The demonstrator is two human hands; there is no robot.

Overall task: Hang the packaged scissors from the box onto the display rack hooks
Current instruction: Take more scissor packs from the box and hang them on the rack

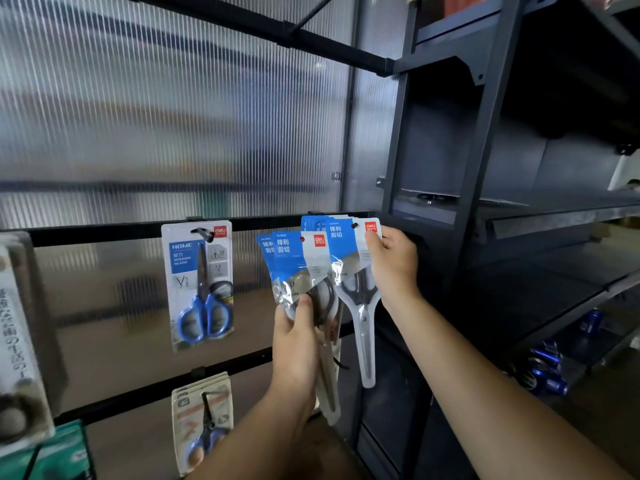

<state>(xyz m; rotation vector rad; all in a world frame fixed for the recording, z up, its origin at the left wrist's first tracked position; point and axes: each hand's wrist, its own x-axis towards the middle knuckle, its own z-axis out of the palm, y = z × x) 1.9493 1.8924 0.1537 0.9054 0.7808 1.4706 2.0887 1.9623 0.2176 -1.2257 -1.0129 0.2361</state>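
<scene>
My left hand (297, 336) grips a small stack of packaged scissors (294, 261) with blue-and-white card tops, held upright below the black rack bar (263, 221). My right hand (393, 263) pinches the top right corner of another packaged scissors (349, 258), whose hang hole sits at the hook on the bar's right end. More of the same packs seem to hang behind it. The box is not in view.
A blue-handled scissors pack (199, 284) hangs from a hook further left on the same bar. On the lower bar hangs a second scissors pack (202, 419). A dark metal shelf unit (485, 202) stands right beside my right hand. Blue items (547, 365) lie on its lower shelf.
</scene>
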